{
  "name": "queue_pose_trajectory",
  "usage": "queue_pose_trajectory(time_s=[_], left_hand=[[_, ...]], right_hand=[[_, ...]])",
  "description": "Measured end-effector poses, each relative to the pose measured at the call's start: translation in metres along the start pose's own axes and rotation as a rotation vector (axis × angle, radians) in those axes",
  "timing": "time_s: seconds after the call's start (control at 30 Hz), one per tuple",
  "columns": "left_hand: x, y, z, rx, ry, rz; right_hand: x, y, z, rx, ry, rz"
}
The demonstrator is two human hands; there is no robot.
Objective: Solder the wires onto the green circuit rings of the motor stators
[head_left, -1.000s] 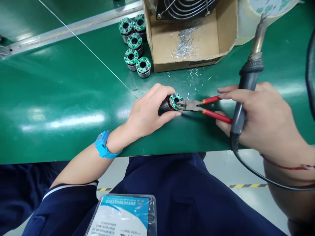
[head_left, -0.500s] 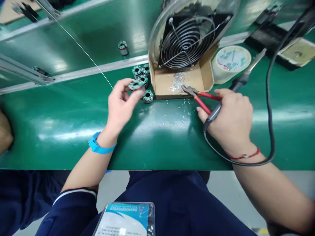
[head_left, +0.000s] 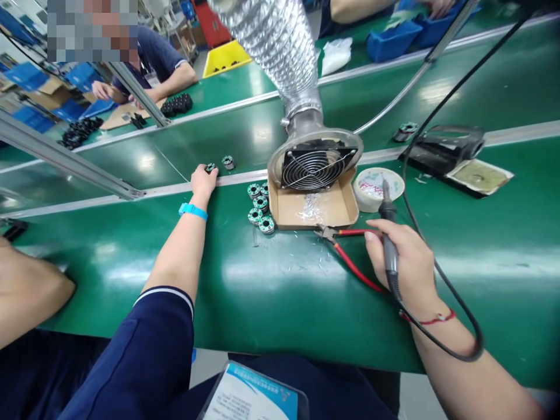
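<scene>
My left hand point(head_left: 203, 182) stretches out over the metal rail, fingers closed on a small motor stator point(head_left: 211, 167) with a green circuit board on top. Just right of it stands another stator point(head_left: 228, 162). Several more stators point(head_left: 261, 203) are grouped beside the cardboard tray point(head_left: 284, 218). My right hand point(head_left: 409, 259) grips a soldering iron point(head_left: 389, 251), tip pointing up and away, together with red-handled cutters point(head_left: 355, 269). The cutters' handles are spread, and their jaws lie near the tray's front edge. Silvery wire clippings point(head_left: 311, 209) lie in the tray and on the bench.
A round fume fan point(head_left: 312, 169) with a foil duct point(head_left: 280, 52) rises behind the tray. To its right are a tape roll point(head_left: 378, 188) and a soldering iron stand point(head_left: 455, 153). The iron's cable point(head_left: 409, 204) loops around my right wrist. Another person's arm point(head_left: 35, 286) rests at left; a co-worker point(head_left: 164, 70) sits opposite.
My left hand has carried the stator from beside the tray, away and to the left, over the rail. The soldering iron now points more upright, and the cutters are spread wider. The view has tilted up.
</scene>
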State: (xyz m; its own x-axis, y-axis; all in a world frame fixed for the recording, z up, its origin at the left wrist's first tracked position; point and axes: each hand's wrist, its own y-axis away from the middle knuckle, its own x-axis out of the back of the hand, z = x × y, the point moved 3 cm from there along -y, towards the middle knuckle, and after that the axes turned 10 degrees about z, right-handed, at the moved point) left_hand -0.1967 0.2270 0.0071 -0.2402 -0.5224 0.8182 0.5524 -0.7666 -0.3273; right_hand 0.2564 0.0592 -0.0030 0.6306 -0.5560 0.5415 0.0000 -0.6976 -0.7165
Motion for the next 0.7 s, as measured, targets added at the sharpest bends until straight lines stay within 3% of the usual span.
queue_pose_trajectory(time_s=[0.13, 0.27, 0.37, 0.47, 0.6, 0.7], left_hand=[[0.0, -0.005, 0.018, -0.083, -0.029, 0.017], [-0.01, -0.012, 0.04, -0.134, -0.042, -0.071], [-0.006, -0.004, 0.049, -0.163, -0.018, -0.1], [0.011, 0.03, 0.045, -0.247, 0.044, -0.171], [0.04, 0.097, 0.021, -0.336, 0.107, -0.352], [0.057, 0.133, 0.003, -0.358, 0.149, -0.432]], right_hand=[[-0.004, 0.001, -0.002, -0.015, -0.025, -0.004], [-0.008, 0.004, 0.0, -0.042, -0.037, -0.032], [-0.005, 0.006, 0.003, -0.075, -0.037, -0.04], [-0.002, 0.008, 0.007, -0.136, -0.028, -0.056], [-0.005, 0.009, 0.013, -0.251, -0.031, -0.067], [-0.005, 0.006, 0.014, -0.248, -0.066, -0.013]])
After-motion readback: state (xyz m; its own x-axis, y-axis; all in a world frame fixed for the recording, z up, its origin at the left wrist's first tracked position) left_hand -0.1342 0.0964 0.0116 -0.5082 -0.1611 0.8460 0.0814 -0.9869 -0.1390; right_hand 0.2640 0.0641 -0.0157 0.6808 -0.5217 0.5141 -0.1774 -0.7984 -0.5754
